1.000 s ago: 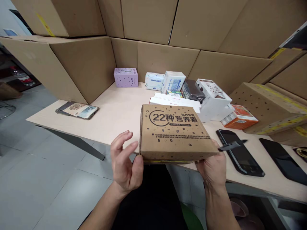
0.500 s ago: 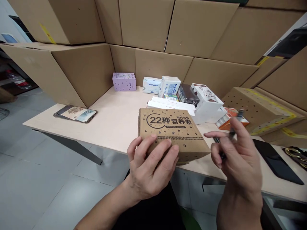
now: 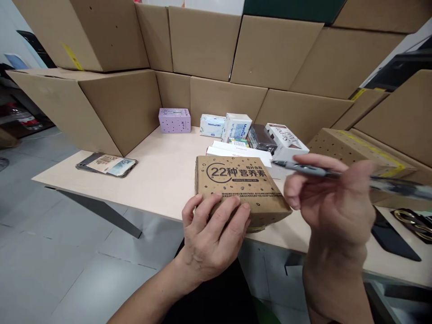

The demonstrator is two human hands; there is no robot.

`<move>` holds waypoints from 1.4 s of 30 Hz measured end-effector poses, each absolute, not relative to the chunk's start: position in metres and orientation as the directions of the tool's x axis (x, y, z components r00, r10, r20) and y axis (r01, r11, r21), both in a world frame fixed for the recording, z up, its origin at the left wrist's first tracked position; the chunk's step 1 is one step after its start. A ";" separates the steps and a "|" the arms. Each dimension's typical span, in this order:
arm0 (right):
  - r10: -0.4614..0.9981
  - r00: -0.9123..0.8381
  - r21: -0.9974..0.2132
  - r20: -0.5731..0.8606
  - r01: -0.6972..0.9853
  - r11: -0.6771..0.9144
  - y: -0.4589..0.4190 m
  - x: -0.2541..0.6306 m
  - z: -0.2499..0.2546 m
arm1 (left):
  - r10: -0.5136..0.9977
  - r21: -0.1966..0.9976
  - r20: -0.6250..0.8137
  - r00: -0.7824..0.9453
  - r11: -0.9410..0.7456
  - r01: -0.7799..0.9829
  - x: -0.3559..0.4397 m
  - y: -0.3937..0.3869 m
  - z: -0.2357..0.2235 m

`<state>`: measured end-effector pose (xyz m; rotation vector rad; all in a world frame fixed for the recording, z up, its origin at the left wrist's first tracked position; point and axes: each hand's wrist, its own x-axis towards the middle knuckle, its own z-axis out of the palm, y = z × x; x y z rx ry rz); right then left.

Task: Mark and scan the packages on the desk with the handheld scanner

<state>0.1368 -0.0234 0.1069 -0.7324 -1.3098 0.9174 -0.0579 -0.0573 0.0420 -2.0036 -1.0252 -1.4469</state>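
A brown cardboard box [image 3: 236, 180] with "22" and Chinese print on its top lies at the table's front edge, partly jutting over it. My left hand [image 3: 212, 234] grips its near side, fingers bent over the top and the thumb hidden. To the right of the box, my right hand [image 3: 332, 211] is raised and holds a grey pen [image 3: 307, 169] between thumb and fingers. The pen lies nearly level, its tip pointing left above the box's right side, apart from it. Its rear end is blurred.
On the table [image 3: 162, 175] lie a phone [image 3: 106, 164] with a banknote, a purple box [image 3: 174, 120], tissue packs [image 3: 212, 125], a white box [image 3: 285, 139], a black tablet-like slab [image 3: 394, 240] and gold-handled scissors [image 3: 410, 220]. Large cartons [image 3: 222, 96] wall the back and sides.
The pen has swung in my right hand from steeply tilted to nearly level, its tip now pointing left. My left hand stays on the box. The view has tipped up slightly.
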 end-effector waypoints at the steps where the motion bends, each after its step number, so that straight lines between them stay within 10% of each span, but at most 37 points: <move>1: 0.898 -0.013 -0.892 0.440 -0.116 0.436 -0.020 0.133 0.108 | 0.303 0.058 0.938 0.169 -0.616 0.785 -0.058 -0.057 0.042; 16: 0.851 -0.098 -0.741 0.516 0.446 0.501 -0.006 0.118 0.111 | 0.314 0.085 0.937 0.150 -0.624 0.777 -0.056 -0.057 0.038; 42: 0.857 -0.177 -0.694 0.483 0.519 0.499 -0.006 0.117 0.111 | 0.313 0.084 0.938 0.148 -0.621 0.780 -0.056 -0.057 0.038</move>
